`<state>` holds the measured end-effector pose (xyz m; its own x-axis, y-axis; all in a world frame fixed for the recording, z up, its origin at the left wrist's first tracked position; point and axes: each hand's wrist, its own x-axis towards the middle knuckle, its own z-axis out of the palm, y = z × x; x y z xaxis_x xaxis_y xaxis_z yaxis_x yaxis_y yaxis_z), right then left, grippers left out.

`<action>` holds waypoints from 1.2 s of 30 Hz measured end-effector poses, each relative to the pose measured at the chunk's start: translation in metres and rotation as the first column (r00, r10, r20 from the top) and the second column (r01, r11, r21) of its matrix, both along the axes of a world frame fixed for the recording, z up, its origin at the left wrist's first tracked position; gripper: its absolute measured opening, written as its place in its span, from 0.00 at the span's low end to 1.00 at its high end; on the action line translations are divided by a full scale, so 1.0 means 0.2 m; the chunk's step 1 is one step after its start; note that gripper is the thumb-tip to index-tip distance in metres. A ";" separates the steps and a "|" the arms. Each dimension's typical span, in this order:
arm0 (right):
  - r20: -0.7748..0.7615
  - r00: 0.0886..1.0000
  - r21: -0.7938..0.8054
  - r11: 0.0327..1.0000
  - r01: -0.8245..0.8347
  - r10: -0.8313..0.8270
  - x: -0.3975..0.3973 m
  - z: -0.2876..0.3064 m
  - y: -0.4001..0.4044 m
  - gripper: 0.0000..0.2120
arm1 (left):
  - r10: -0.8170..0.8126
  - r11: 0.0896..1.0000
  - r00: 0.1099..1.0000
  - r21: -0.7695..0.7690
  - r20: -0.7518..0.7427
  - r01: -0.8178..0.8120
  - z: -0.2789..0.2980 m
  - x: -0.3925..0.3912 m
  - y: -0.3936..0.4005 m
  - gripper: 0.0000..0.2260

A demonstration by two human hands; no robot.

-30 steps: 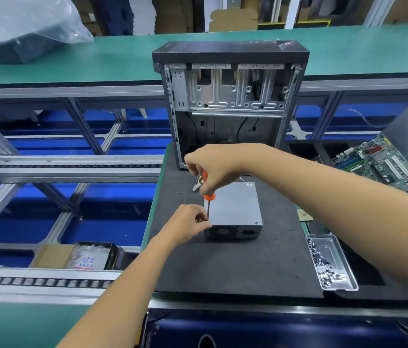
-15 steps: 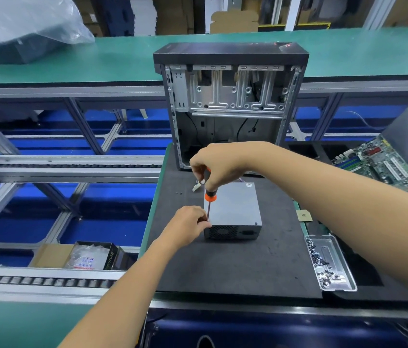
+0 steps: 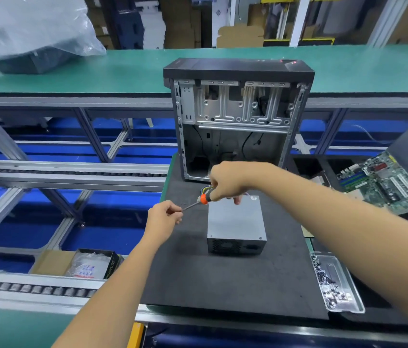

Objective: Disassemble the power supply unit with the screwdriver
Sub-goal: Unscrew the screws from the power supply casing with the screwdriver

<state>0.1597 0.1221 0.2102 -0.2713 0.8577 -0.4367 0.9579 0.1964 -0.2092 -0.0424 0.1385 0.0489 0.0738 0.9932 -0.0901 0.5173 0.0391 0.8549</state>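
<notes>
Where the dark foam mat (image 3: 235, 280) covers the bench, its surface looks matte and faintly grainy, and on it sits the power supply unit (image 3: 235, 222), a boxy block of smooth grey sheet metal with a flat lid, small screws at the visible corners of that lid, and a darker near face punched with a fine ventilation grille. A round sticker marks its far right corner, and a bundle of coloured wires shows just past its far left corner. The right hand (image 3: 225, 184) hovers over the far left edge of the unit, fingers curled round the black handle of the screwdriver (image 3: 199, 200), whose orange collar and thin steel shaft slant down and to the left, clear of the box. The left hand (image 3: 164, 217) is just beside the unit's left side, not touching it, its thumb and fingertips pinching the tip of the shaft; whether a screw sits there is too small to tell. Behind the unit an open computer case (image 3: 238, 116) stands upright, black-topped with a stamped bare-metal frame inside. To the right lie a green motherboard (image 3: 386, 182) and a shallow clear tray (image 3: 348, 287) scattered with small dark screws.
</notes>
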 end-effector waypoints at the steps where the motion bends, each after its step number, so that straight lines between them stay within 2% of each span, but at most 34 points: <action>1: -0.020 1.000 -0.003 1.000 0.021 -0.021 0.01 -0.03 0.01 0.22 | 0.006 1.000 1.000 -0.015 -0.006 -0.006 -0.01 -0.02 0.01 0.08; 11: -0.099 0.986 0.024 0.990 0.140 -0.137 0.10 -0.20 0.12 0.15 | 0.080 0.977 0.987 -0.184 -0.139 -0.105 -0.10 -0.04 0.16 0.04; 21: -0.094 0.988 0.049 0.990 0.129 -0.124 0.07 -0.40 0.34 0.19 | 0.017 0.977 0.953 -0.199 -0.302 -0.081 -0.21 0.05 0.47 0.09; 24: -0.086 0.990 0.068 0.990 0.122 -0.116 0.04 -0.45 0.41 0.22 | 0.017 0.980 0.937 -0.182 -0.349 -0.085 -0.23 0.07 0.52 0.07; 27: -0.110 0.985 0.053 0.988 0.143 -0.136 0.02 -0.48 0.46 0.21 | -0.047 0.987 0.891 -0.160 -0.452 -0.029 -0.24 0.11 0.56 0.04; 31: -0.184 0.965 0.019 0.980 0.196 -0.189 0.02 -0.50 0.51 0.19 | -0.091 0.978 0.900 -0.210 -0.425 0.000 -0.25 0.10 0.60 0.06; 36: -0.166 0.970 0.047 0.982 0.185 -0.175 0.03 -0.49 0.55 0.21 | -0.122 0.975 0.914 -0.219 -0.387 0.037 -0.26 0.07 0.61 0.08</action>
